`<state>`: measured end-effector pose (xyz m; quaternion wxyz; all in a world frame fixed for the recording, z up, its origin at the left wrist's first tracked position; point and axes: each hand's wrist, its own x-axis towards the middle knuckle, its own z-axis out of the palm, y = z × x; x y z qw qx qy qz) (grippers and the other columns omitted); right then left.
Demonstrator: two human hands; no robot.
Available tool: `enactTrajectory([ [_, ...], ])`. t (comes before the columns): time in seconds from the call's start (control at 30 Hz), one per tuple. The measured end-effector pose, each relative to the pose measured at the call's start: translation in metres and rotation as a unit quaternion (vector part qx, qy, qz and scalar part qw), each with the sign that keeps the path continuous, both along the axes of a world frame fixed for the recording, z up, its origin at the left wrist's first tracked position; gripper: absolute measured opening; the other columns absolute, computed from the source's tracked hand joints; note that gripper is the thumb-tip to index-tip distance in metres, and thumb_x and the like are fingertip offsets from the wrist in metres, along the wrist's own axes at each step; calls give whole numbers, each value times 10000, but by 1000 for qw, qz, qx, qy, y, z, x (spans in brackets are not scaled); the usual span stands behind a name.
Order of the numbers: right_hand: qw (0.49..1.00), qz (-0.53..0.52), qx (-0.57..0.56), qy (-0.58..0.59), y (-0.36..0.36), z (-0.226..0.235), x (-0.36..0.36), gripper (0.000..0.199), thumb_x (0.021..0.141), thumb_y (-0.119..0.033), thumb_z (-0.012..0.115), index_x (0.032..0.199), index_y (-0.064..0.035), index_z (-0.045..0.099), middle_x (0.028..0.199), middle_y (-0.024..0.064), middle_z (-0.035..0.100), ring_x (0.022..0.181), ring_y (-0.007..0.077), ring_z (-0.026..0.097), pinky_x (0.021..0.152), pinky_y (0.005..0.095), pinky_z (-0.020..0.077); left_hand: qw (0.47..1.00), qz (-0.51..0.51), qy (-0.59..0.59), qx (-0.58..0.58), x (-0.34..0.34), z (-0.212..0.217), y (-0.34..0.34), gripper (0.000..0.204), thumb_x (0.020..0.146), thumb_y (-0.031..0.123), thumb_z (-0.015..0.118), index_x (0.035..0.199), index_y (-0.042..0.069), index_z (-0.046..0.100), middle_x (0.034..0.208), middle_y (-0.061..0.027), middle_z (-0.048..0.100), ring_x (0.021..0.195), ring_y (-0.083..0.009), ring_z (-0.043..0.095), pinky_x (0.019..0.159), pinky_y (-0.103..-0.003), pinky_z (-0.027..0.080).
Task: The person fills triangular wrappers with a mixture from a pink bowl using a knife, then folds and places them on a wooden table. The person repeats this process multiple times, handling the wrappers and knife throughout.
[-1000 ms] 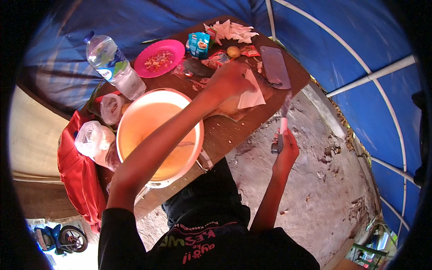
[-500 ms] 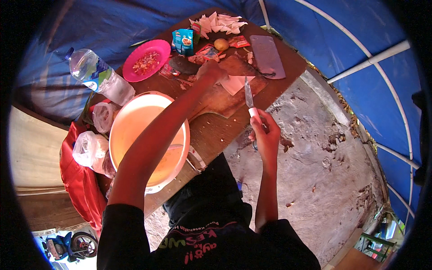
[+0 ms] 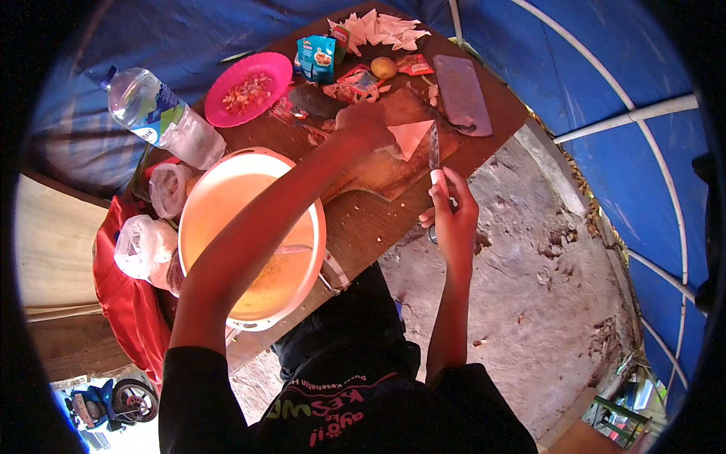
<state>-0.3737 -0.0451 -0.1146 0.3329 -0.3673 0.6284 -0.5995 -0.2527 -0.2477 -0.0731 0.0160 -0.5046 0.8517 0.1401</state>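
My left hand [image 3: 367, 125] reaches over a worn wooden cutting board [image 3: 382, 178] and grips a thin, pale, pointed piece [image 3: 411, 138]. Its fingers are partly hidden by the hand's own back and the forearm. In my right hand [image 3: 457, 216] is a knife [image 3: 435, 151] with a pale handle, held past the table's right edge. The blade points away from me, its tip close to the pale piece's right corner. Whether they touch I cannot tell. Similar pale pointed pieces [image 3: 382, 32] lie heaped at the table's far end.
A large whitish tub [image 3: 321, 250] with some liquid stands under my left forearm. Beyond it are a pink plate [image 3: 283, 72] of chopped bits, a water bottle [image 3: 170, 121] and plastic bags [image 3: 144, 246]. A teal packet [image 3: 316, 59], a round yellowish item [image 3: 383, 68] and a greyish slab [image 3: 463, 94] lie farther back.
The pale piece has tilted up and shows a more triangular outline. My left hand and the knife have shifted slightly right in view; the whole scene has turned a little.
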Motion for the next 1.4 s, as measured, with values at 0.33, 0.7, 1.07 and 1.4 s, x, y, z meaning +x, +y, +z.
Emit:
enactTrajectory([
  [0.33,999,21,18,-20,5,1,2,337,988,-137,605,1310,-38,585,958,55,662,571,101,638,477,225,499,992,-101,69,-42,-1,-7,6,728,510,458,897,1090,74,682,1070,-138,693,1056,-315,657,887,-427,526],
  [0.7,998,57,1,13,-3,0,7,359,1001,-180,605,1335,-51,576,927,55,659,574,71,599,500,226,499,993,-79,86,-36,0,-7,9,618,614,434,891,1117,134,692,1122,-131,682,1096,-299,659,900,-434,550],
  [1.07,997,64,12,42,-10,-2,11,363,1000,-181,611,1341,-59,583,894,16,642,587,50,572,518,224,497,983,-78,128,-102,4,-18,14,535,674,382,858,1123,144,692,1134,-138,676,1100,-301,657,910,-429,545],
  [1.4,981,50,25,184,-15,-5,9,342,998,-192,614,1327,-96,616,985,42,682,645,63,557,533,239,512,990,-51,115,-68,0,-23,14,480,646,416,860,1014,145,713,1018,-122,709,1002,-327,681,840,-452,545],
])
